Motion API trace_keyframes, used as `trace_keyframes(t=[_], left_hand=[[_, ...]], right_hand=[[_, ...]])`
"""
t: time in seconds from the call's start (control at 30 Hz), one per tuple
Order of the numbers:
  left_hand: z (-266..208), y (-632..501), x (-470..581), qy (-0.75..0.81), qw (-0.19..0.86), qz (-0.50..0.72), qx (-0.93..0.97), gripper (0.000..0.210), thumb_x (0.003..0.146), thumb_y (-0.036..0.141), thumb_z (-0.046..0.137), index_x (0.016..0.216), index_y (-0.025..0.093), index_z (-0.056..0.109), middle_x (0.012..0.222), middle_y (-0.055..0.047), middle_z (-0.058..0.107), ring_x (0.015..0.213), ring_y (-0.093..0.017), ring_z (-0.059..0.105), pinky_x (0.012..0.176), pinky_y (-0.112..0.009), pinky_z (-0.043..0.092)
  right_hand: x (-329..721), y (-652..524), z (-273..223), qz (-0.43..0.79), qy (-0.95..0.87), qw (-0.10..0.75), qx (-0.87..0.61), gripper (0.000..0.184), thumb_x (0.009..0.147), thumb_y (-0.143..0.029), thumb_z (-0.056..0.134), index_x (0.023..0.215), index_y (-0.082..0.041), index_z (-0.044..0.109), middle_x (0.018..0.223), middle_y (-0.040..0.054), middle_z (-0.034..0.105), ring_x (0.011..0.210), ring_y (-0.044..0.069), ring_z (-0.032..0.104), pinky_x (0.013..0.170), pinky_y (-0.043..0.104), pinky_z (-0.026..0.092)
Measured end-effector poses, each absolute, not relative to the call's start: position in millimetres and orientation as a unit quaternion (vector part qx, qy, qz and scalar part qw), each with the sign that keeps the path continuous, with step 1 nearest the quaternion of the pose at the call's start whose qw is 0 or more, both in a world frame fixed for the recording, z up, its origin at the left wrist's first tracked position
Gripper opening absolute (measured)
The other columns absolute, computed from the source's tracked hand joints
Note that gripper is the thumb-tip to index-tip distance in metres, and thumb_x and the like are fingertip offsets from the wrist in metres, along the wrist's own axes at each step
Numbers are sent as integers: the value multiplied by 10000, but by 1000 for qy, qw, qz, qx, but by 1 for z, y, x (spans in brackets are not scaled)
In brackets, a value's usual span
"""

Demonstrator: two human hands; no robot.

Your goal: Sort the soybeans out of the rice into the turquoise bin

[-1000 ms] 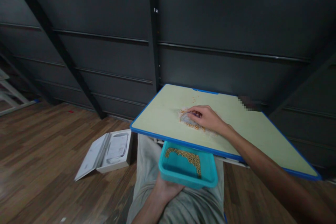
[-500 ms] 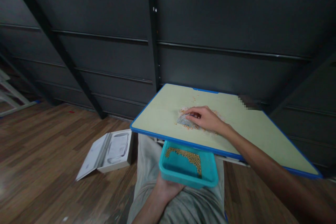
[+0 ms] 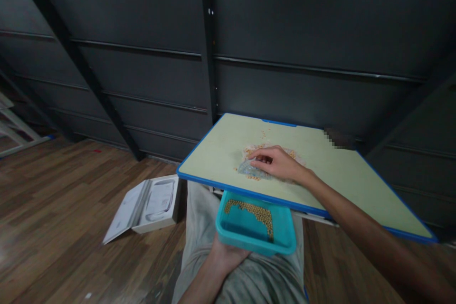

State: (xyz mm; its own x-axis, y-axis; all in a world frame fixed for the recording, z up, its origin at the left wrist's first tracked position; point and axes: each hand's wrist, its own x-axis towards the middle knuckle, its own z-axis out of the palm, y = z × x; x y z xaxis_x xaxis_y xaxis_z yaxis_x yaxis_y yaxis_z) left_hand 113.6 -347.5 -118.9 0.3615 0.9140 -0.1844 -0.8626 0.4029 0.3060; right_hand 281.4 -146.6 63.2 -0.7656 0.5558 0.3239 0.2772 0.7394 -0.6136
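My left hand (image 3: 228, 257) supports a teal plastic tray (image 3: 257, 243) from below, over my lap. Small round gold beads (image 3: 264, 215) line the tray's far and right sides, while the middle of its floor shows bare. Above the tabletop (image 3: 211, 153), my right hand (image 3: 280, 162) has its fingers curled and pinched at a crumpled clear plastic bag (image 3: 245, 168). Loose beads (image 3: 253, 178) lie around and beside this bag, and a few sit farther back on the table. The right fingertips are partly hidden by the hand and the plastic.
The table has a pale yellow top with a blue rim (image 3: 221, 183) and stands against a dark panelled wall (image 3: 142, 66). An open white box (image 3: 160, 222) with packing inside lies on the wooden floor (image 3: 71, 199) at left. A pixelated patch covers the table's back right edge.
My right hand has shifted slightly left with its fingers on the plastic bag, whose near-left edge also moved a little left. The left hand and tray have stayed in place.
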Motion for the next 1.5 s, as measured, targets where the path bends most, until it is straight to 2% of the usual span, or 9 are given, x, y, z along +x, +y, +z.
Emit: trace_keyframes(t=[0.2,0.43,0.67,0.97,1.1,1.5], left_hand=[[-129,-345,115,176,812,553,60,352,1135,408,685,1265,246,970,1390,-128,956,1632,-416,723,1445,-613,504],[-133,-345,112,167,821,544,47,480,1062,466,806,1504,296,884,1516,-121,913,1675,-445,682,1429,-669,515],[-133,-343,113,165,822,538,90,520,1042,462,804,1534,305,866,1605,-113,866,1734,-455,614,1456,-703,456],[-136,-341,113,161,819,538,118,450,1031,449,848,1451,292,893,1560,-102,895,1762,-430,584,1493,-692,413],[-141,-340,113,155,816,543,125,506,1025,483,861,1489,279,864,1531,-118,908,1752,-426,597,1502,-708,393],[-112,-342,118,147,821,541,104,628,1013,440,906,1623,335,798,1620,-82,864,1705,-443,651,1480,-688,451]], right_hand=[[282,-150,66,291,-900,235,-223,252,1117,-353,824,1258,-200,968,939,68,884,762,188,699,759,333,556],[282,-152,68,301,-899,230,-218,270,1111,-382,827,1249,-193,960,938,70,881,759,183,688,735,325,529],[281,-154,65,337,-891,214,-216,280,1110,-423,831,1225,-197,947,907,56,853,752,180,664,715,318,512],[280,-157,66,372,-881,207,-209,292,1083,-454,836,1193,-206,944,862,39,814,735,179,642,708,326,503],[280,-157,65,388,-875,201,-209,313,1079,-488,854,1201,-214,944,864,37,813,732,178,628,699,324,500],[280,-162,67,419,-871,170,-193,355,1035,-531,913,1162,-200,926,794,15,774,691,168,624,675,313,487]])
